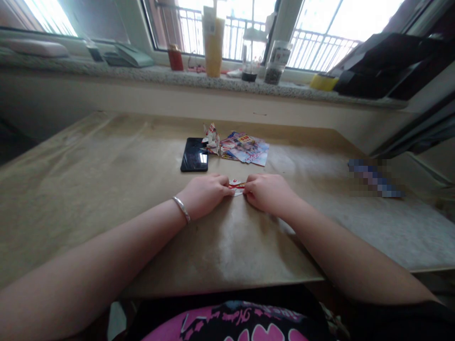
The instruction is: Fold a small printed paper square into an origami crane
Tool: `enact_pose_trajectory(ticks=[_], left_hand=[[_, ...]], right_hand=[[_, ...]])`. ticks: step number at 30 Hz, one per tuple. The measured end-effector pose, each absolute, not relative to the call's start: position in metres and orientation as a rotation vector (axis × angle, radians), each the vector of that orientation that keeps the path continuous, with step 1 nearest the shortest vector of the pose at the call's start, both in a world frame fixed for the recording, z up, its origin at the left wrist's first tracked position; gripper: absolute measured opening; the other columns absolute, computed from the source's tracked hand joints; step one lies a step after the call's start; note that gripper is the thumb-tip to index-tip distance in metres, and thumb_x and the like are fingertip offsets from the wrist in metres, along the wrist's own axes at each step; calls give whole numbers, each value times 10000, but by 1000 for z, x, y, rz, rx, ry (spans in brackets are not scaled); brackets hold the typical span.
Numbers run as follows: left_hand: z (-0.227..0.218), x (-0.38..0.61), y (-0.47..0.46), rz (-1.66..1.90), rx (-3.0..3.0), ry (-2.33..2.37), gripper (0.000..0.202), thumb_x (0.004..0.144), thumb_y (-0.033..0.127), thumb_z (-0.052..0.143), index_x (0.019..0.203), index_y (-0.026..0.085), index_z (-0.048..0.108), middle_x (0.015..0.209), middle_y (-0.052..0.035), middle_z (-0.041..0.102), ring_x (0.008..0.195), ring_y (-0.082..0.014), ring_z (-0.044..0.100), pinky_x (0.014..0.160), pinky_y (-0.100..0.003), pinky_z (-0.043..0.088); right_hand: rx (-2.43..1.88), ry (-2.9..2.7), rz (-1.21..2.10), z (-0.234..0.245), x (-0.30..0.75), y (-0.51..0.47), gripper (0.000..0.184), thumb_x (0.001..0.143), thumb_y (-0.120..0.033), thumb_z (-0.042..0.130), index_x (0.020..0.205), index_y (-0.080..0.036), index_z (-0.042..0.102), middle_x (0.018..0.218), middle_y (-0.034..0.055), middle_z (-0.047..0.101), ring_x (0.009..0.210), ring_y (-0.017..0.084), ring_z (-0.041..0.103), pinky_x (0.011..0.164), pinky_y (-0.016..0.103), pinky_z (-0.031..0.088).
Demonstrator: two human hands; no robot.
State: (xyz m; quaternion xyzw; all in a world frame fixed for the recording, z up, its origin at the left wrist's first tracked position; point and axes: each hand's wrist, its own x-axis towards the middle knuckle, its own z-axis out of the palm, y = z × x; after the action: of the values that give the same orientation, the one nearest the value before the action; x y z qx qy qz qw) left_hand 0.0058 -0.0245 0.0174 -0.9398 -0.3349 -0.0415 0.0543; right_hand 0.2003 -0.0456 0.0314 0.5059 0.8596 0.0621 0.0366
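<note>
A small piece of folded paper, white with red and yellow print, lies low over the table between my two hands. My left hand, with a silver bangle at its wrist, pinches the left end. On the right end are the closed fingers of my right hand. Just beyond them, a folded paper figure with points stands beside a black phone. A loose stack of printed paper sheets lies to the right of the figure.
The table has a tan cover and its front edge runs close to my body. A blurred blue and pink item lies at the right. On the windowsill stand a tall yellow container, a red jar and several other things.
</note>
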Motion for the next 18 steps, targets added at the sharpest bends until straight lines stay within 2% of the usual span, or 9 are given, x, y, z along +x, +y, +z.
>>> enact_pose_trajectory(ticks=[5, 14, 18], left_hand=[[21, 1, -24, -80, -2868, -978, 325, 816, 145, 457, 998, 297, 680, 939, -25, 616, 835, -152, 560, 686, -243, 425], [28, -1, -27, -100, -2916, -1031, 236, 799, 159, 476, 825, 196, 708, 807, -48, 634, 726, -132, 588, 693, -233, 456], [30, -1, -26, -43, -2930, -1021, 235, 792, 142, 473, 796, 180, 705, 814, -53, 647, 714, -135, 597, 687, -236, 459]], right_hand=[[1564, 2645, 154, 32, 200, -45, 298, 825, -262, 418, 881, -238, 710, 943, 61, 680, 805, 195, 616, 607, 263, 406], [1567, 2646, 140, 31, 202, -43, 289, 822, -271, 429, 883, -235, 709, 927, 64, 677, 799, 197, 612, 586, 268, 394], [1563, 2650, 156, 31, 202, -43, 298, 827, -276, 419, 879, -228, 708, 915, 66, 676, 784, 195, 612, 576, 271, 387]])
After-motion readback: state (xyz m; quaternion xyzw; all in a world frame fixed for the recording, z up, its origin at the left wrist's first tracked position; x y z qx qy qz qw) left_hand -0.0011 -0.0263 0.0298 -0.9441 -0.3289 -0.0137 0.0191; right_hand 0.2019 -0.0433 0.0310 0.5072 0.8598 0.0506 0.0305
